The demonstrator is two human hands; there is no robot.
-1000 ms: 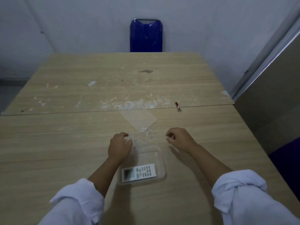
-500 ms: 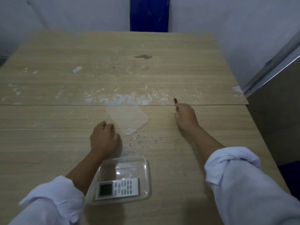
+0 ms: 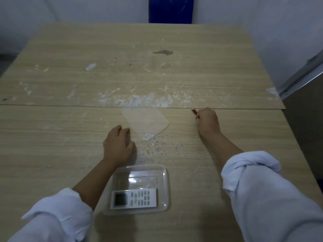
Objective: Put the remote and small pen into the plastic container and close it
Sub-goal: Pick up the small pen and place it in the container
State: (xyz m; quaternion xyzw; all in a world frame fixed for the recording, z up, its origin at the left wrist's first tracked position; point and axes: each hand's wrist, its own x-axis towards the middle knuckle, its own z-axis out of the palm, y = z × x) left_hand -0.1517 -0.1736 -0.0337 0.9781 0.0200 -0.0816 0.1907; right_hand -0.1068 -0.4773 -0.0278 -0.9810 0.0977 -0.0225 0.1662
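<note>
A white remote (image 3: 134, 199) with a dark screen lies flat inside the clear plastic container (image 3: 167, 186) near the table's front edge. The container's clear lid (image 3: 146, 124) lies apart on the table, farther back. My right hand (image 3: 208, 122) is closed around a small red pen (image 3: 194, 111) at the seam between the two tabletops; only the pen's tip sticks out past my fingers. My left hand (image 3: 118, 145) rests curled on the table just left of the lid and behind the container, holding nothing.
The wooden table (image 3: 52, 137) is made of two boards with a seam across the middle and white paint smears. A blue chair back (image 3: 171, 9) stands behind the far edge. A grey panel (image 3: 304, 119) borders the right side.
My right hand has reached forward to the seam and closed on the red pen. My left hand has shifted a little forward. The view has tilted down and moved closer.
</note>
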